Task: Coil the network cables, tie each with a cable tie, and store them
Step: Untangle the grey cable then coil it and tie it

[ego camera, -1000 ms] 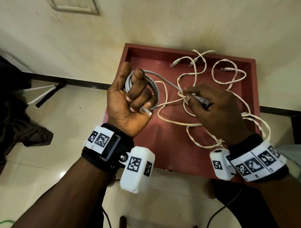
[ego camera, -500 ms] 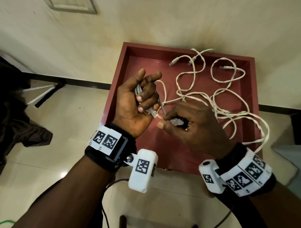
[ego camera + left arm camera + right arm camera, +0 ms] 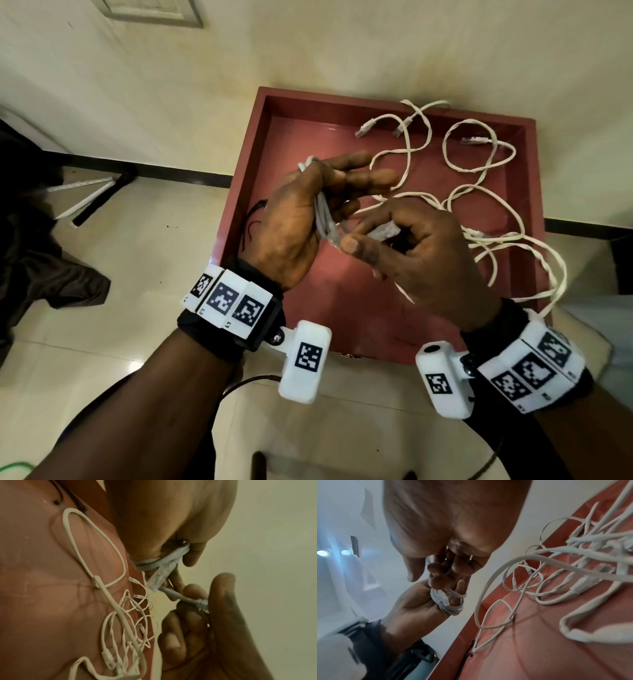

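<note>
A grey network cable coil [image 3: 321,214] is wound round my left hand [image 3: 337,197], whose thumb holds it against the palm while the upper fingers point right. The coil [image 3: 161,561] shows a clear plug [image 3: 159,578] hanging from it. My right hand [image 3: 371,236] pinches the cable's free end [image 3: 201,603] just right of the coil, over the red tray [image 3: 376,104]. The right wrist view shows the coil [image 3: 448,601] wrapped round the left hand [image 3: 418,605]. Several loose white cables [image 3: 479,212] lie tangled in the tray. Black cable ties [image 3: 251,222] lie at its left edge.
The tray stands against a cream wall with a black skirting [image 3: 178,171]. Dark cloth [image 3: 34,260] lies on the tiled floor at left, with white and black sticks [image 3: 89,195] beyond it. A thin black wire [image 3: 246,380] crosses the floor below my wrists.
My left hand turned from palm-up to edge-on and its upper fingers straightened. My right hand came left with the grey cable's end, taking up the slack until it reached the coil.
</note>
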